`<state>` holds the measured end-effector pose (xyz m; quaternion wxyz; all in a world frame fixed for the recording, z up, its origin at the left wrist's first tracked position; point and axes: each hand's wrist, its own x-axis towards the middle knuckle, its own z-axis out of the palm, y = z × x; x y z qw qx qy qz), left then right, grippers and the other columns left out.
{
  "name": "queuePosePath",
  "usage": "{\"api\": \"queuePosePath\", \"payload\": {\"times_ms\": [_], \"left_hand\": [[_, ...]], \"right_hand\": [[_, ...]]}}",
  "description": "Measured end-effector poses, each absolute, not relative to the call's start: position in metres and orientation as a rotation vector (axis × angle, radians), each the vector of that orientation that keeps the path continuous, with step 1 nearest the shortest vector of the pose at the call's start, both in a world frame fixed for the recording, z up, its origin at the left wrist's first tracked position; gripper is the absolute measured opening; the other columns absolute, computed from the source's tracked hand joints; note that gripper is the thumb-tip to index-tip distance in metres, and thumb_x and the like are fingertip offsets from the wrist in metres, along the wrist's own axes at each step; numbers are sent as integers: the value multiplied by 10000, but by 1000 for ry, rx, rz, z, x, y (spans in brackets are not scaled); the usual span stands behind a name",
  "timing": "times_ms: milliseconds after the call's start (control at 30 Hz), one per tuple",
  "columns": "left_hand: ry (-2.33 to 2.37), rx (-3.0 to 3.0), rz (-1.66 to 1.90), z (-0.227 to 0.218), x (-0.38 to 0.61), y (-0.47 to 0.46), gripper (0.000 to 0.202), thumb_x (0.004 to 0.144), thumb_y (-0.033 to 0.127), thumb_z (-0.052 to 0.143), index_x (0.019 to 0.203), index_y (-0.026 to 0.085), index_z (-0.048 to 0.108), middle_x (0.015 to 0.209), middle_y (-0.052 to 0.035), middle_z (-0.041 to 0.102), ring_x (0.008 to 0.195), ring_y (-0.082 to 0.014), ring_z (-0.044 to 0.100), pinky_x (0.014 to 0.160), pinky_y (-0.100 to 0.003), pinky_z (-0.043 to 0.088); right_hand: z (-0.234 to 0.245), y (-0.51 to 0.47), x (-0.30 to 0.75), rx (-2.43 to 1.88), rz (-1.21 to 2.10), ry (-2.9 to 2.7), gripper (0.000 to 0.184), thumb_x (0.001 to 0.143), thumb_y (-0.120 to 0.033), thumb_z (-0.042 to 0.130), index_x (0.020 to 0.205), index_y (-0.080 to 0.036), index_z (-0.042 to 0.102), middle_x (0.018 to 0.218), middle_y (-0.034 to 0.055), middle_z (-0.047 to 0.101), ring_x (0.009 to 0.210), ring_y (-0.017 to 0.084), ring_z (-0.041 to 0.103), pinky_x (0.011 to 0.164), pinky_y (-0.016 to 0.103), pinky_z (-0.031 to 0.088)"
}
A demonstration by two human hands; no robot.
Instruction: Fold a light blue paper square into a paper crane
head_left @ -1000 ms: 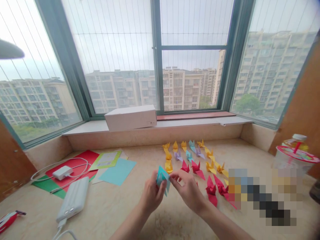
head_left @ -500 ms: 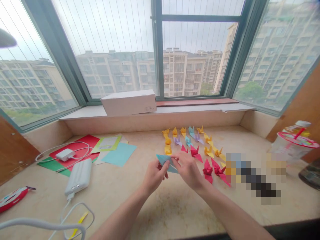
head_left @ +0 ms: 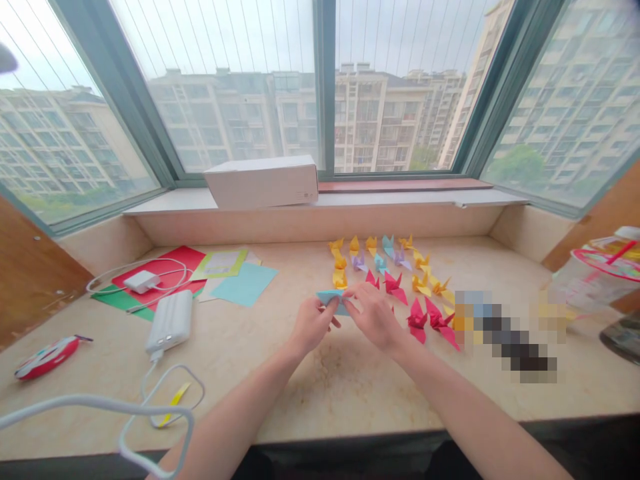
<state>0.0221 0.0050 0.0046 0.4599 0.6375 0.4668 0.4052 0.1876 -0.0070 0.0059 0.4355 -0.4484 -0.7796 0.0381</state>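
The folded paper [head_left: 331, 294], light blue, sits between the two hands and appears to be held just off the table [head_left: 375, 407]. The left hand [head_left: 315, 323] grips its left part, thumb on top and fingers curled beneath. The right hand [head_left: 373, 317] pinches its right end between thumb and fingertips, the other fingers bent in.

The work looks like fine folding, and it should go best with the left grip as a firm clamp while the right thumb and finger line up the edges before pressing. Pressure is better run along the crease than squeezed at one spot, since thin paper is likely to slip or wrinkle. Good light and bent elbows should help keep the points sharp.

Just beyond the folded paper stand yellow birds [head_left: 339, 275]; to its right lie red birds [head_left: 417, 320], which a wide right elbow could knock. Well to its left is a blue sheet [head_left: 245, 284], and farther left a power bank [head_left: 171, 319].

Half a second ago the folded paper showed a broader, pointed face; now it appears as a narrower strip. The view has shifted too, baring more of the table's front edge. The birds keep their arrangement.
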Motion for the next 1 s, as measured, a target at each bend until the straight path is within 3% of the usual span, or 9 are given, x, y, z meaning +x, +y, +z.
{"api": "queuePosePath", "payload": {"times_ms": [300, 567, 1000], "left_hand": [[1000, 1519, 1110, 10, 25, -2, 381, 867, 470, 577, 948, 121, 708, 689, -47, 704, 491, -151, 665, 423, -201, 449], [932, 1432, 1206, 19, 25, -8, 372, 835, 464, 617, 781, 100, 673, 578, -35, 658, 460, -160, 645, 415, -219, 445], [892, 1347, 1248, 24, 22, -7, 438, 842, 521, 611, 794, 93, 691, 646, -76, 710, 495, -161, 655, 421, -211, 444]], "right_hand": [[9, -8, 187, -1129, 230, -1691, 65, 891, -249, 616, 909, -210, 665, 853, 39, 682, 805, 205, 627, 768, 353, 501], [11, -15, 188, -926, 118, -1803, 190, 917, -212, 574, 1028, -272, 716, 973, 60, 673, 933, 213, 621, 833, 384, 515], [18, -19, 189, -967, -48, -1951, 301, 909, -249, 574, 1184, -301, 685, 1227, 88, 597, 1123, 255, 562, 989, 480, 458]]}}
